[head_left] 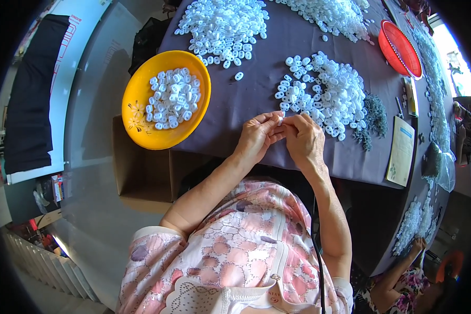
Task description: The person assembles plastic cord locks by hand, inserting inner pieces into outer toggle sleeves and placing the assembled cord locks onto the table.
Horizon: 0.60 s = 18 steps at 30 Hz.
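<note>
My left hand (255,137) and my right hand (304,141) meet at the near edge of the table. Between their fingertips is a small white plastic piece (281,119), partly covered by the fingers. Both hands are closed in a pinch on it. Just beyond them lies a heap of white oval plastic pieces (343,89), many showing two holes. Touching that heap's right side is a pile of tiny dark grey-green parts (375,116), too small to make out singly. To the left, a yellow bowl (135,97) holds more white pieces.
Two larger heaps of white pieces (222,26) lie farther back on the dark tablecloth (256,99). A red basket (390,49) and a paper booklet (400,152) are on the right. Below the bowl stands a cardboard box (141,172). A co-worker's hand (418,245) touches white pieces lower right.
</note>
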Each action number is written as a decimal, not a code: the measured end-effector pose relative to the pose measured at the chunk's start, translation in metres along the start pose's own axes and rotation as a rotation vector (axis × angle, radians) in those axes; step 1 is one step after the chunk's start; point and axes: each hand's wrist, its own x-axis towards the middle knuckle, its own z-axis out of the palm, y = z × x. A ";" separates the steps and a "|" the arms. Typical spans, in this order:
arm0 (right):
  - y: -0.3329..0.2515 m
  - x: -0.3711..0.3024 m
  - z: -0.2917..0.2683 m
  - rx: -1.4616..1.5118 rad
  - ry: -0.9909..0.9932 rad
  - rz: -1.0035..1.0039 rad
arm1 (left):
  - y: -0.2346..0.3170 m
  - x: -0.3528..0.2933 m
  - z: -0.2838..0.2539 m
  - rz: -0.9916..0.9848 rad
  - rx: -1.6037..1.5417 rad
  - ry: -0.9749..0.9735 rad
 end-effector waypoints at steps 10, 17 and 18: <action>0.001 0.004 0.005 -0.080 -0.027 -0.058 | 0.000 0.001 0.000 0.017 0.023 -0.024; -0.001 0.007 0.002 -0.143 -0.067 -0.132 | 0.000 0.001 0.000 0.036 0.023 -0.048; -0.002 0.008 0.001 -0.111 -0.071 -0.088 | 0.000 0.001 0.000 0.039 0.022 -0.050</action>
